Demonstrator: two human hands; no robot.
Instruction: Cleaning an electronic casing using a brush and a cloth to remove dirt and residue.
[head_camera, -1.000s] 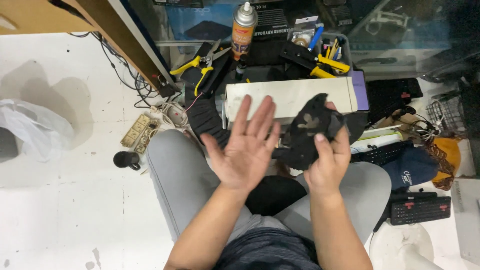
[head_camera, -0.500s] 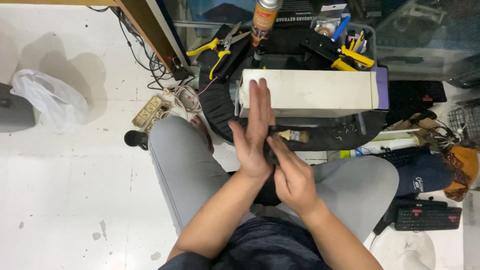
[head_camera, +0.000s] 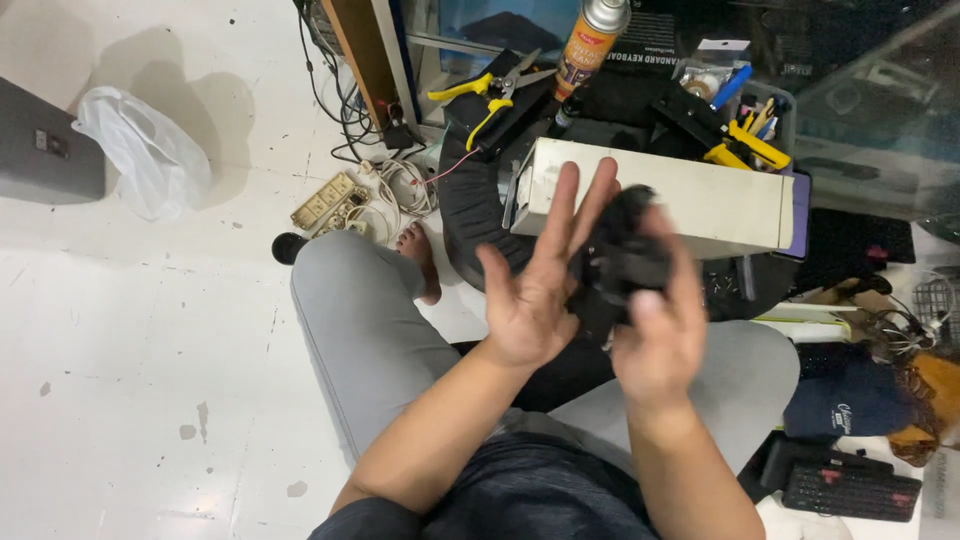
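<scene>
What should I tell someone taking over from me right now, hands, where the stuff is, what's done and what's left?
Left hand: open, fingers spread, palm against the black part, gripping nothing.
Right hand: fingers closed around the black part, held up above the lap; motion blur hides its details.
Nearby: beige case lying on the floor in front, yellow-handled pliers and spray can beyond it, black keyboard at the right.
Done: the part is in hand, away from the case.
Left: cannot tell from this view; the part has not been set down.
</scene>
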